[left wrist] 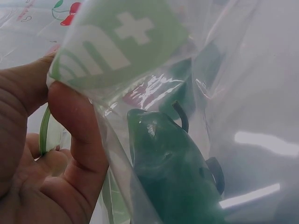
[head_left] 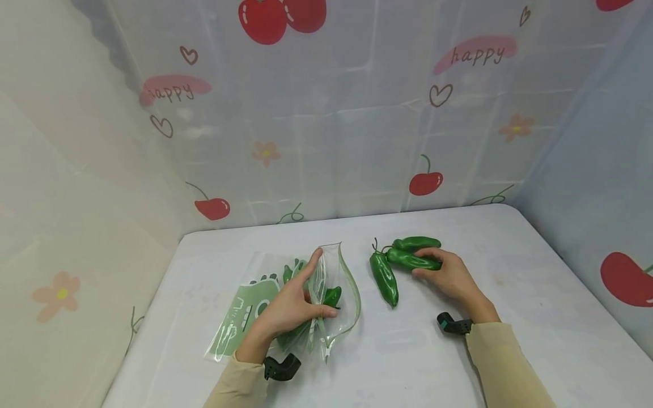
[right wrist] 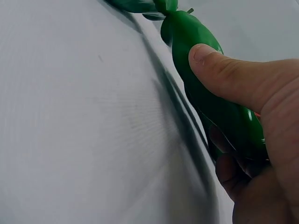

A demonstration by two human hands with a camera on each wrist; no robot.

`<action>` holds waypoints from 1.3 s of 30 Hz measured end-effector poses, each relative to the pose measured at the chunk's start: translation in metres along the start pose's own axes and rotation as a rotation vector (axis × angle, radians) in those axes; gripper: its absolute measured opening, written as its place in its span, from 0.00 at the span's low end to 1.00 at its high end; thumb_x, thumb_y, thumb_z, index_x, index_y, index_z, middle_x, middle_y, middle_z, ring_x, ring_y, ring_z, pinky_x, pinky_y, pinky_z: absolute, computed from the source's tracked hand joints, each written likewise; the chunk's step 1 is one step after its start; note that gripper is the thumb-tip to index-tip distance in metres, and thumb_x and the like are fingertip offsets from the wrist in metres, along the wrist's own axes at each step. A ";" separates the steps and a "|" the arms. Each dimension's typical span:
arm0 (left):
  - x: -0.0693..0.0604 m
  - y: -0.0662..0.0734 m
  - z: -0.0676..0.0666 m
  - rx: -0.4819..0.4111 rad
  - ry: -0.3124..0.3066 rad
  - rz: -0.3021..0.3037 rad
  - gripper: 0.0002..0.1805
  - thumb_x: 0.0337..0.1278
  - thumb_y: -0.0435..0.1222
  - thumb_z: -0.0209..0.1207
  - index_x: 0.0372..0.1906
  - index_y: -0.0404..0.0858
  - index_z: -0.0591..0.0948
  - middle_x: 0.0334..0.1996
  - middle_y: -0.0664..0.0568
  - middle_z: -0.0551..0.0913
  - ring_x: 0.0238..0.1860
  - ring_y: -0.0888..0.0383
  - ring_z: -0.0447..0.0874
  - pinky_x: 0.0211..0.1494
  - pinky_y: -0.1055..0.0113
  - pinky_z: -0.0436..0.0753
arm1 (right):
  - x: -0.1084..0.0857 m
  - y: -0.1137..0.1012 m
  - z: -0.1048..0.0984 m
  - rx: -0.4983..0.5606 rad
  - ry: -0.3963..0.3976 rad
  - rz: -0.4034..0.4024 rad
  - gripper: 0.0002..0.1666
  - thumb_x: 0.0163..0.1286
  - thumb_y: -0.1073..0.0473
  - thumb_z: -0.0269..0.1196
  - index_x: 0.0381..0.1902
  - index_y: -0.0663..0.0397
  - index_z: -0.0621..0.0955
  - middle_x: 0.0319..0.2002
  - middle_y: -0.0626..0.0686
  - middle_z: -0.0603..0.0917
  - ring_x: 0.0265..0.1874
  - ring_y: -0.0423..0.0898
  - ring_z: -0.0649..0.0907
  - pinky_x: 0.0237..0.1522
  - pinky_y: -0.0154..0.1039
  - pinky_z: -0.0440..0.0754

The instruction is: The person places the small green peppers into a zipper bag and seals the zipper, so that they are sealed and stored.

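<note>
My left hand (head_left: 293, 306) holds a clear zip-lock bag (head_left: 347, 311) with a green print by its gaping mouth. In the left wrist view, finger and thumb are at the edge of the plastic (left wrist: 100, 88), and a green pepper (left wrist: 163, 158) shows through the film. Inside the bag, more green pepper (head_left: 333, 296) is visible near the opening. My right hand (head_left: 451, 276) grips a green pepper (head_left: 408, 259), thumb pressed along its side in the right wrist view (right wrist: 196, 42). Two other green peppers lie beside it, one behind (head_left: 415, 243) and one to its left (head_left: 384, 277).
The white table (head_left: 408, 357) has rounded far corners. Behind it hangs a pale curtain (head_left: 336, 141) with cherry prints, and similar cloth stands at both sides. Each wrist wears a black camera, one by the left sleeve (head_left: 282, 367) and one by the right (head_left: 453, 324).
</note>
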State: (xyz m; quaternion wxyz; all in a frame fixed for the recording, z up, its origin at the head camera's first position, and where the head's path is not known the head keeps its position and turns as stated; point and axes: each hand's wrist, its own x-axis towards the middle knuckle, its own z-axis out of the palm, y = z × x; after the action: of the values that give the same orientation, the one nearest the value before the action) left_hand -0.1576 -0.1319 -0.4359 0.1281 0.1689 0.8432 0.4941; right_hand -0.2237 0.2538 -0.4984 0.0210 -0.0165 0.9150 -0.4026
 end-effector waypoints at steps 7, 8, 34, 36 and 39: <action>0.000 0.000 0.000 0.000 -0.003 0.002 0.67 0.48 0.44 0.80 0.83 0.67 0.44 0.79 0.52 0.60 0.17 0.61 0.69 0.27 0.64 0.77 | 0.000 -0.003 -0.004 0.010 -0.009 0.006 0.30 0.64 0.45 0.75 0.61 0.45 0.81 0.69 0.65 0.74 0.67 0.62 0.72 0.68 0.66 0.67; 0.000 0.000 0.000 -0.001 -0.003 0.001 0.67 0.48 0.44 0.80 0.83 0.67 0.44 0.79 0.51 0.60 0.17 0.61 0.70 0.27 0.64 0.78 | -0.001 -0.003 -0.004 0.010 -0.008 0.000 0.31 0.64 0.45 0.75 0.61 0.46 0.81 0.69 0.65 0.74 0.67 0.63 0.72 0.68 0.66 0.67; 0.001 -0.003 0.000 -0.014 -0.004 0.006 0.67 0.48 0.44 0.80 0.83 0.68 0.44 0.78 0.51 0.60 0.16 0.61 0.69 0.26 0.65 0.77 | -0.010 -0.030 -0.021 0.051 0.019 -0.057 0.30 0.63 0.47 0.76 0.62 0.45 0.82 0.67 0.61 0.77 0.63 0.59 0.76 0.63 0.60 0.75; 0.001 -0.002 0.000 -0.013 -0.003 0.006 0.67 0.48 0.44 0.80 0.83 0.68 0.44 0.78 0.50 0.61 0.16 0.61 0.69 0.25 0.65 0.77 | -0.011 -0.033 -0.022 0.061 0.021 -0.070 0.30 0.63 0.46 0.76 0.61 0.45 0.82 0.66 0.60 0.78 0.63 0.58 0.76 0.63 0.58 0.76; 0.000 -0.001 0.000 -0.013 -0.004 0.004 0.67 0.48 0.43 0.80 0.83 0.67 0.43 0.78 0.51 0.60 0.16 0.61 0.68 0.25 0.65 0.76 | -0.013 -0.036 -0.024 0.070 0.023 -0.094 0.31 0.62 0.45 0.77 0.61 0.45 0.83 0.65 0.59 0.80 0.62 0.57 0.77 0.62 0.57 0.76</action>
State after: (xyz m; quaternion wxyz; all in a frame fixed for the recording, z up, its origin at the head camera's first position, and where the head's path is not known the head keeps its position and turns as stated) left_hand -0.1582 -0.1324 -0.4369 0.1299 0.1705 0.8395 0.4993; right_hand -0.2116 0.2483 -0.4554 -0.0079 -0.0541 0.8988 -0.4350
